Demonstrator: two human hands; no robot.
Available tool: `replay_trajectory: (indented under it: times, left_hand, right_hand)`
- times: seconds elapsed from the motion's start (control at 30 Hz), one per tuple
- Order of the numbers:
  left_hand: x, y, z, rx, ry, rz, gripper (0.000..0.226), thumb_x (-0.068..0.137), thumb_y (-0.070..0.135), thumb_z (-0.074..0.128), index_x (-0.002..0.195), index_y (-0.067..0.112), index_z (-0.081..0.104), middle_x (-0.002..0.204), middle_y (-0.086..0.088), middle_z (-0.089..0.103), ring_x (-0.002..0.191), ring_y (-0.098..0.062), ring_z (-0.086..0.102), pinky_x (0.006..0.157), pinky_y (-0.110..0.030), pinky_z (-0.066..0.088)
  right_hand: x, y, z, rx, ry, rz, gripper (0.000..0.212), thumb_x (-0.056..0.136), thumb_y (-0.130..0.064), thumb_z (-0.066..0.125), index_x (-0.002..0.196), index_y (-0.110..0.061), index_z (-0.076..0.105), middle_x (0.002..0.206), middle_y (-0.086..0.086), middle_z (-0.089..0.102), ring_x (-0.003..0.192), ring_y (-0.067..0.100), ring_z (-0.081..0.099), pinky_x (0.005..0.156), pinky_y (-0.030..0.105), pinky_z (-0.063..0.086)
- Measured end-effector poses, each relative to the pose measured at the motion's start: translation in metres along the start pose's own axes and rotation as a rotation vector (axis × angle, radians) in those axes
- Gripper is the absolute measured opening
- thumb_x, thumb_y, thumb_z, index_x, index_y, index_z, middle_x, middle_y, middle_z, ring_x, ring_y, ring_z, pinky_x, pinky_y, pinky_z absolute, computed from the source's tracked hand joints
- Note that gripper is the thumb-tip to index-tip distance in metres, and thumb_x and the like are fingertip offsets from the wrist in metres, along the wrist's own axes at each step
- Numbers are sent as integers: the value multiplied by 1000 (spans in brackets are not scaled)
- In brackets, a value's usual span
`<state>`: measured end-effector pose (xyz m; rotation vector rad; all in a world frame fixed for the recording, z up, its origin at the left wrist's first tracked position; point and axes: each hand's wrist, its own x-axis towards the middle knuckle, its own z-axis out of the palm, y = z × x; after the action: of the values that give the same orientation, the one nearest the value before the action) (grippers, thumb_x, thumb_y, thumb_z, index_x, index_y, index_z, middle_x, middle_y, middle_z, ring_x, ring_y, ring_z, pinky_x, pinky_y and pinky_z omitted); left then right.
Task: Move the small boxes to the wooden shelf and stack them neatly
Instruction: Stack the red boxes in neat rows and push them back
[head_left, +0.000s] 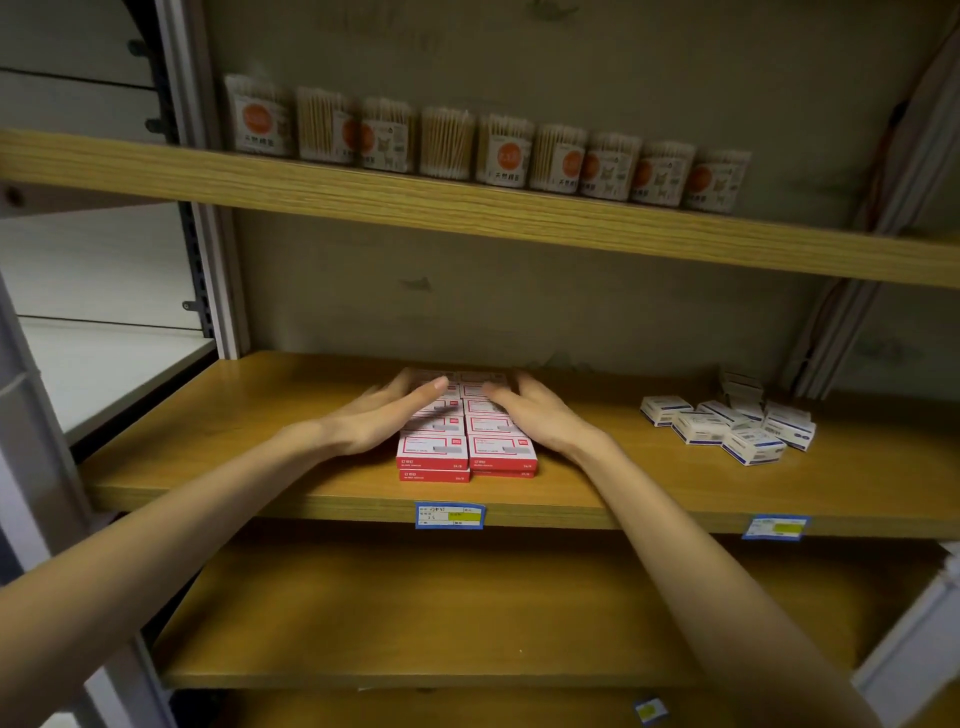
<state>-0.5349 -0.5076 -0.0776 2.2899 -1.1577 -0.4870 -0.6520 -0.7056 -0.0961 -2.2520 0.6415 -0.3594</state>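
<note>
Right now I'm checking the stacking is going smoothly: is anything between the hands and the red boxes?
Nothing visible. The left hand and right hand already press flat against the sides of the red boxes on the wooden shelf.

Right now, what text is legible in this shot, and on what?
Red-and-white boxes: "24/6" on the front edges; other print blurred.
Cotton swab tubs: orange labels, Chinese characters, too blurred to quote.
Blue shelf tag: handwriting, illegible.
Second shelf tag: illegible.
Blue-and-white boxes: print too small.
</note>
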Motion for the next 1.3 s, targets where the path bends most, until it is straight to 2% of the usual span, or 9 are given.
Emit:
replay_trajectory:
  times: [0.07,0.17,0.3,0.43,0.57,0.7,0.97,1.07,1.3]
  left_hand:
    - [5,-9,1,81,25,-72,106,78,94,12,162,29,4,169,3,1,156,-24,-1,123,-52,0]
    - [11,-13,6,140,21,-107,107,77,94,7,162,28,6,169,2,3,156,-22,0,123,-50,-1]
    - [19,-13,10,206,-2,-7,125,59,100,-4,162,30,6,169,2,6,156,-22,2,123,-48,-5]
    - [24,-13,11,208,-10,-2,129,52,101,-4,162,33,6,169,4,6,156,-22,1,123,-50,-6]
    - [26,-16,14,216,16,-2,124,60,99,-3,162,30,9,169,2,9,156,-22,3,123,-49,-5]
    - [20,-15,11,187,52,-58,128,59,100,0,162,25,12,169,-1,8,156,-24,3,123,-48,-1]
    - [-19,-34,8,385,-126,40,143,45,106,21,161,27,-4,169,2,-6,156,-18,-6,123,-40,-1]
    - [-19,-33,11,443,-142,32,144,45,107,19,161,27,-8,169,0,-10,155,-20,-10,123,-41,-2]
    - [-11,-34,15,448,-119,94,131,53,103,13,160,31,-12,169,1,-8,156,-20,-9,122,-40,-4]
  right_hand:
    - [-8,6,-3,-35,25,49,74,99,-62,47,154,-15,30,149,8,51,125,22,57,99,38,49]
    - [-17,15,-3,-45,-16,93,89,97,-66,47,162,-16,12,159,7,40,140,25,46,116,45,39]
    - [-18,22,3,-17,-74,39,77,87,-75,47,152,-34,36,140,-5,60,125,17,59,109,50,46]
    - [-18,18,8,-6,-85,31,71,85,-76,42,146,-42,38,138,-10,61,127,17,57,113,53,41]
    - [-24,13,12,-77,-66,64,88,88,-79,34,161,-34,14,164,-6,33,152,27,26,124,57,17]
    - [-37,9,3,5,-22,106,121,66,-99,28,162,-31,3,169,-4,16,155,28,18,123,58,20]
    - [-80,20,-12,-131,-183,-95,114,77,-73,69,161,-34,3,163,-14,30,149,12,30,123,43,26]
    - [-77,20,-5,-228,-166,-200,94,80,-80,59,155,-47,12,159,-20,37,147,8,33,123,51,23]
    - [-73,21,1,-338,-166,-232,86,91,-76,43,159,-38,5,162,-18,31,151,11,26,124,60,7]
